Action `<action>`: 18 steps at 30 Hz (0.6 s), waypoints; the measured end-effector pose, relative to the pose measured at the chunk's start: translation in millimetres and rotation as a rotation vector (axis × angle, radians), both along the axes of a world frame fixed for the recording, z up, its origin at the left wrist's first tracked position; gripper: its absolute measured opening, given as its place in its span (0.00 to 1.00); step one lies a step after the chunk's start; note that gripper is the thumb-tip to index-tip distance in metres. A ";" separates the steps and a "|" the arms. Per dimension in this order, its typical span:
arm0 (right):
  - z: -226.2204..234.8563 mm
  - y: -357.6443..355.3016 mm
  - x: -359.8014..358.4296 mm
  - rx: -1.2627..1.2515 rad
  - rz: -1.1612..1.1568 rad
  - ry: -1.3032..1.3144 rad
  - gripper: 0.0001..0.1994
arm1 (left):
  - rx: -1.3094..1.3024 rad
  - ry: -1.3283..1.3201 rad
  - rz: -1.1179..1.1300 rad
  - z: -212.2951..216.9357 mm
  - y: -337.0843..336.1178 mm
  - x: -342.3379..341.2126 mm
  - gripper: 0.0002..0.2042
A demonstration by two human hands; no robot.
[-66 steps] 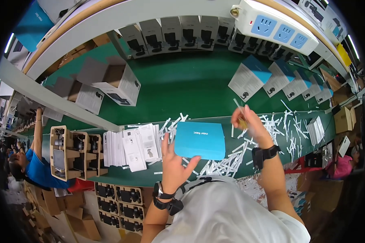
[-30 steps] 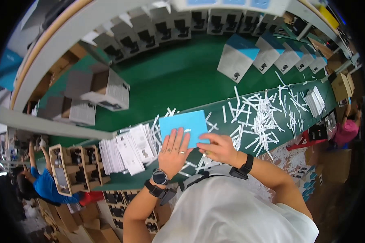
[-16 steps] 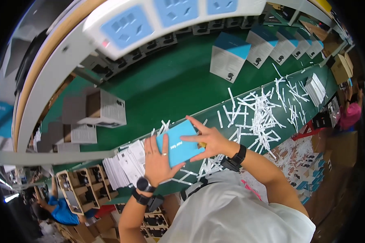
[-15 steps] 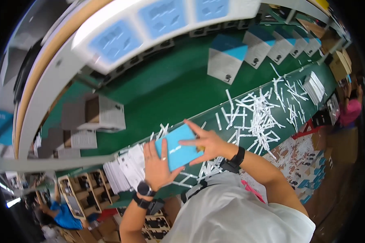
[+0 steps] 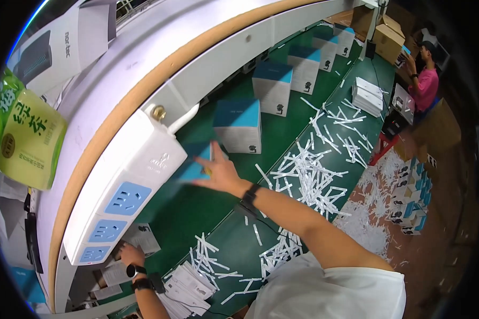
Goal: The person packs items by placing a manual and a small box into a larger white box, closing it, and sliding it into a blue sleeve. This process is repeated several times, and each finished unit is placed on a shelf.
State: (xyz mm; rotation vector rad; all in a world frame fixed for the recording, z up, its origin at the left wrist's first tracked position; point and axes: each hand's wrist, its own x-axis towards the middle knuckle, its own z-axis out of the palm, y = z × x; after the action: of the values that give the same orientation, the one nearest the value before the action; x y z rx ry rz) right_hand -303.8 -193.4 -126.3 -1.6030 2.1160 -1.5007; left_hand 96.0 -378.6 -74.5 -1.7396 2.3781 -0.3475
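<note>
My right hand [image 5: 222, 173] is closed on a blue-topped box [image 5: 197, 159], its thumb and fingers spread across the sides. The box is smeared by motion and partly hidden behind the power strip. Just beyond it stands another blue-and-white box [image 5: 238, 119], first in a row of similar ones. Low on the left, my left hand [image 5: 131, 255] grips the edge of a white box [image 5: 145, 239] lying among other open boxes. Its fingertips are partly hidden by the strip.
A white power strip [image 5: 162, 151] hangs from the shelf edge at left. Paper strips [image 5: 308, 175] litter the green bench [image 5: 234, 223]. Stacks of leaflets [image 5: 189, 287] and booklets [image 5: 367, 95] lie on it. A person in pink [image 5: 426, 85] works at far right.
My hands have parted. The right has carried the blue-topped box forward towards the row; the left has let go of it and moved left to a white box. The view has turned left.
</note>
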 end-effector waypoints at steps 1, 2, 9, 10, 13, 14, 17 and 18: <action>-11.7 -14.4 -15.3 0.007 -0.211 0.019 0.34 | 0.122 -0.068 0.126 3.2 -9.3 -17.1 0.36; -15.7 -17.4 -27.2 0.008 -0.426 0.045 0.34 | 0.239 -0.131 0.246 4.7 -20.0 -30.2 0.37; -6.5 82.0 2.8 0.081 -0.206 -0.093 0.27 | 0.131 -0.108 0.025 -26.9 -20.4 -6.5 0.32; -27.5 110.8 11.7 0.007 -0.170 -0.133 0.28 | -0.127 0.083 -0.288 -6.8 31.1 -14.5 0.29; -33.8 170.1 76.7 -0.004 0.040 -0.219 0.32 | 0.015 0.433 -0.550 38.6 145.5 -37.7 0.22; -18.6 181.9 100.0 0.007 0.144 -0.330 0.34 | -0.030 0.439 -0.765 36.2 168.7 -39.7 0.19; 7.4 196.3 143.1 0.029 0.194 -0.470 0.42 | 0.281 0.664 -0.855 22.4 239.3 -64.9 0.06; -1.9 191.4 157.8 -0.080 0.107 -0.412 0.43 | 0.279 0.667 -0.938 23.8 260.6 -71.2 0.08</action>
State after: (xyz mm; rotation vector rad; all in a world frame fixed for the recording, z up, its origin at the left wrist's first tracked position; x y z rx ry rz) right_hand -145.9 -2.0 -128.2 -1.2654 1.7413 -1.7196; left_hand 24.9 -117.9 -50.7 -0.5473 3.3634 0.5347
